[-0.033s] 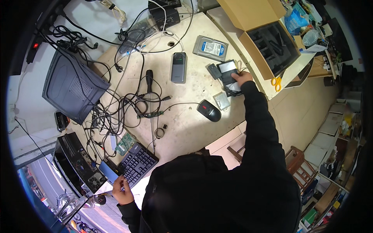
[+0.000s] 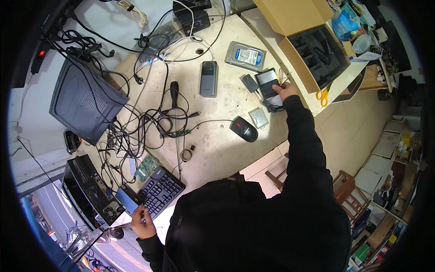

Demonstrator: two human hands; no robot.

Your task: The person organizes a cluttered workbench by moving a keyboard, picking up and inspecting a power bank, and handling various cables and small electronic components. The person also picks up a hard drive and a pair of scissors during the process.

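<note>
My right hand (image 2: 286, 92) is closed on a flat black-and-silver piece (image 2: 267, 80) near the table's right edge, with thin pale wires beside it. Small black cables and a clear wrapping lie under my fingers, partly hidden. Close by are a small black block (image 2: 249, 84), a flat silver drive-like plate (image 2: 258, 118) and a black mouse (image 2: 244, 129). Farther back lies a hard disk (image 2: 245, 56) with a white and blue label. My left hand (image 2: 143, 223), fingers loosely bent and apart, is at the near corner of a black keyboard (image 2: 161, 190), with nothing seen in it.
A grey power bank (image 2: 208, 79) lies mid-table. Tangled black cables (image 2: 149, 120) spread left of it, near a screwdriver (image 2: 174, 94) and a green circuit board (image 2: 146, 168). A computer case (image 2: 88, 102) stands left. At right are an open cardboard box (image 2: 299, 68) and yellow scissors (image 2: 322, 98).
My right hand has shifted slightly right, and the black-and-silver piece has turned and moved a little with it. My left hand stays in place.
</note>
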